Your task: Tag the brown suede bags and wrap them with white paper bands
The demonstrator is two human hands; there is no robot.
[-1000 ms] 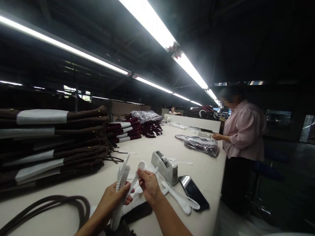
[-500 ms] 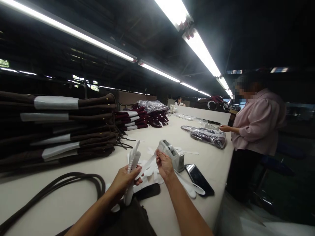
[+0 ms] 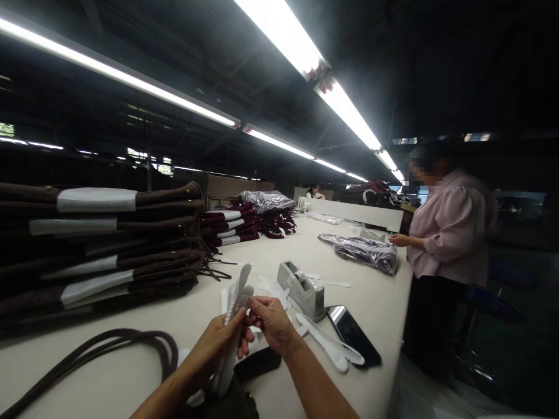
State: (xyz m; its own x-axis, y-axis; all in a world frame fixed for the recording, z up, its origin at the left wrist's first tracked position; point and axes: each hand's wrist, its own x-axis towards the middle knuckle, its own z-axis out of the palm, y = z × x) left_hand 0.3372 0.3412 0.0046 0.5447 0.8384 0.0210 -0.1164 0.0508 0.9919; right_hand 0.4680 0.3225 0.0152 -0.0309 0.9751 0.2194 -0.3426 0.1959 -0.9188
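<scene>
My left hand (image 3: 220,337) is closed around a bundle of long white plastic strips (image 3: 238,285) with rounded ends and notched edges, held nearly upright. My right hand (image 3: 271,321) meets it, thumb and fingers pinched at the bundle's right side; the strip in that pinch is mostly hidden. Under my hands lies dark brown fabric (image 3: 231,404) with a dark band (image 3: 262,362). More loose white strips (image 3: 325,343) are scattered on the table to the right. Just beyond my right hand stands a grey tape dispenser (image 3: 301,291).
A black phone (image 3: 353,336) lies near the table's right edge. Stacked brown garments (image 3: 166,201) with white bands rise at left, maroon ones (image 3: 227,224) behind. Brown cords (image 3: 109,343) loop at front left. A co-worker (image 3: 449,221) stands at right by a plastic-wrapped bundle (image 3: 362,250).
My right hand has moved left and down from beside the tape dispenser, bringing a white strip to the bundle in my left hand. The view has tilted slightly upward.
</scene>
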